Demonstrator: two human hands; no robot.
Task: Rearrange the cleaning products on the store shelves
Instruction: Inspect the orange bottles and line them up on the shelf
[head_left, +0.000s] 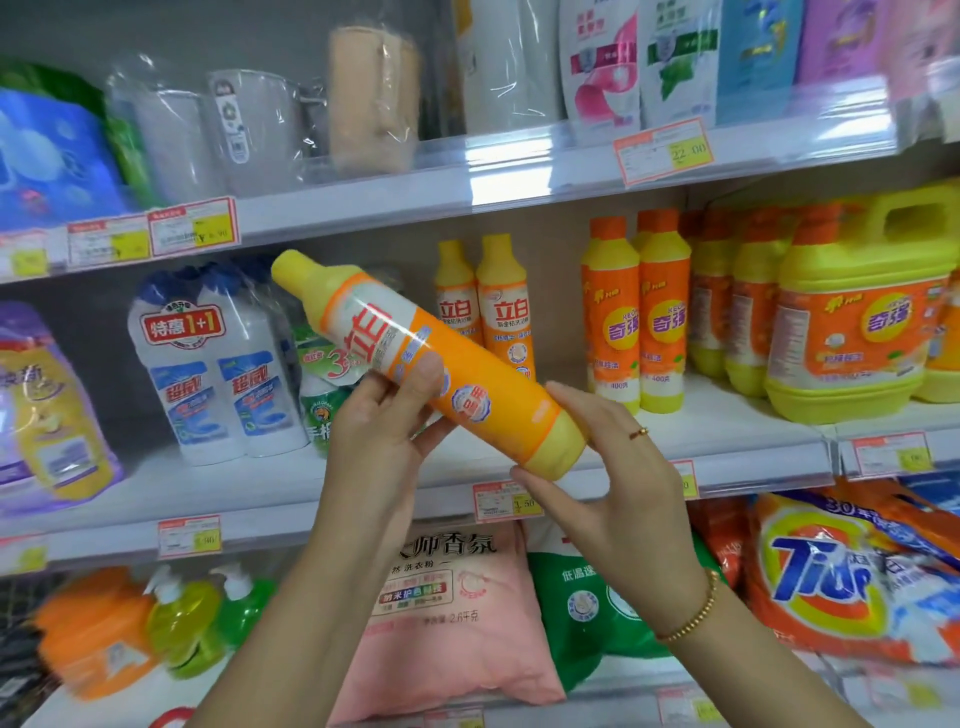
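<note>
A yellow and orange dish soap bottle (426, 358) lies tilted in front of the middle shelf (727, 441), cap up to the left. My left hand (384, 431) grips its middle from below, thumb over the label. My right hand (618, 488) cups the bottle's base, thumb under it and fingers stretched behind it. Two matching bottles (488, 306) stand upright on the shelf behind. Right of them stand orange and yellow bottles (639, 317) and a big yellow jug (857, 312).
White twin-pack bottles (218, 364) and a green bottle (324, 410) stand at the left of the middle shelf. Refill pouches (675, 62) fill the top shelf. Below lie a pink detergent bag (441, 608), an orange Tide bag (841, 582) and pump bottles (182, 618).
</note>
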